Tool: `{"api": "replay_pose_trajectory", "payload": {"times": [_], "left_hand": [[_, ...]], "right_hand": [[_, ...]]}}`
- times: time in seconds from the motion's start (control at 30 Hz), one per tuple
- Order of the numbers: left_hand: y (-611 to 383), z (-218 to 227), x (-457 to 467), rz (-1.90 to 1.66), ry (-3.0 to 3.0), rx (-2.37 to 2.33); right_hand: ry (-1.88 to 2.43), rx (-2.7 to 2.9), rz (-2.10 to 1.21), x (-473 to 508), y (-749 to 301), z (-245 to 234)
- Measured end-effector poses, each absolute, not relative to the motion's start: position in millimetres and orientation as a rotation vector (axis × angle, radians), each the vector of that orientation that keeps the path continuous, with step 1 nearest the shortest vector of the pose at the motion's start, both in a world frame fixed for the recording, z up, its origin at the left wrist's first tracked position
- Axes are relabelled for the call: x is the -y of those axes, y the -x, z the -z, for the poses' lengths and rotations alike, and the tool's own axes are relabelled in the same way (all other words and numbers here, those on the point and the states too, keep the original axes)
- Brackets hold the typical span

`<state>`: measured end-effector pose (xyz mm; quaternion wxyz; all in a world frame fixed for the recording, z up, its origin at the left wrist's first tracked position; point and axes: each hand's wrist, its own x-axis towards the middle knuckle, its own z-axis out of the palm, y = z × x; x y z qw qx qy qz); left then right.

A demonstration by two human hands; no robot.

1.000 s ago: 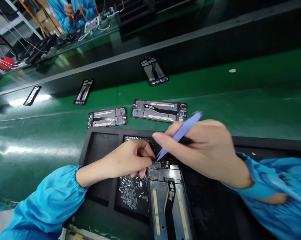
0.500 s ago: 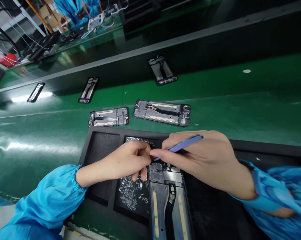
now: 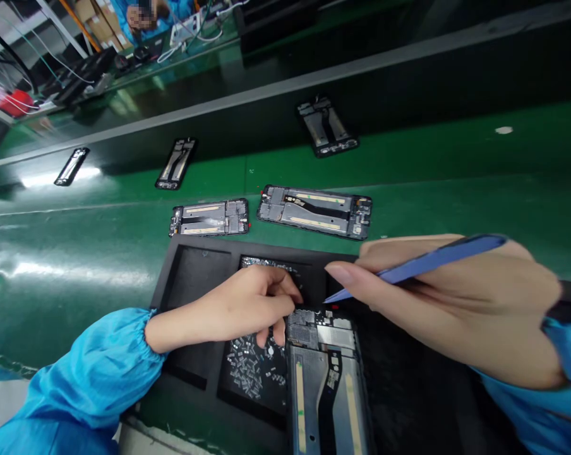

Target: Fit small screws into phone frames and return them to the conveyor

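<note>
An opened phone (image 3: 309, 379) lies in front of me, its silver metal plates, dark ribbon cable and yellowish strips facing up. My left hand (image 3: 252, 303) has its fingers curled round the phone's upper left corner, gripping it; the fingertips are partly hidden. In my right hand (image 3: 456, 303) is a pair of blue tweezers (image 3: 422, 262), pinched between thumb and fingers. The tweezers' tip points down at the phone's top edge, close to a small red spot (image 3: 335, 307). Under the left hand, a black compartment tray (image 3: 212, 354) holds many tiny silvery parts (image 3: 245, 373).
Past the tray, a phone (image 3: 210, 218) and another phone (image 3: 316, 212) lie on the green bench (image 3: 437, 208). Further back are three more phones (image 3: 328, 126) along a dark strip. A co-worker's hands (image 3: 141, 16) and a power strip (image 3: 185, 30) appear at the far bench.
My right hand with the tweezers has moved to the right, uncovering the phone's top edge. My left hand keeps its place at the corner. The view has shifted slightly.
</note>
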<state>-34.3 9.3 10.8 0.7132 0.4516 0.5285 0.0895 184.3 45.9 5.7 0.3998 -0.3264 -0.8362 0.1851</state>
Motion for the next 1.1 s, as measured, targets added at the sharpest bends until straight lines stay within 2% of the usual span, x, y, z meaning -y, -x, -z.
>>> {"api": "replay_pose_trajectory", "payload": {"times": [0.1, 0.2, 0.27, 0.47, 0.63, 0.77, 0.87, 1.0, 1.1], "left_hand": [[32, -12, 1, -0.279, -1.18, -1.289], [30, -16, 17, -0.543, -1.611, -1.514], [29, -18, 24, -0.628, -1.746, -1.507], [33, -16, 23, -0.639, -1.335, -1.295], [34, -15, 19, -0.784, -0.916, -1.211], [34, -17, 14, -0.938, -0.731, -1.21], [35, -17, 11, -0.905, -0.72, -1.162], [37, -15, 11, -0.985, -0.724, -1.184], [39, -12, 8, -1.109, -0.717, -1.189]], "right_hand": [[0.79, 2.149, -0.451, -49, -184, -7], [0.883, 2.105, -0.479, -47, -182, -10], [0.956, 2.035, -0.539, -43, -181, -12], [0.817, 2.015, -0.868, -35, -177, -12], [0.897, 1.822, -0.776, -42, -185, -12], [0.722, 1.981, -0.987, -54, -188, -16], [0.666, 2.068, -1.114, -57, -187, -17], [0.792, 1.958, -1.034, -60, -192, -14], [0.714, 2.199, -0.922, -66, -196, -8]]}}
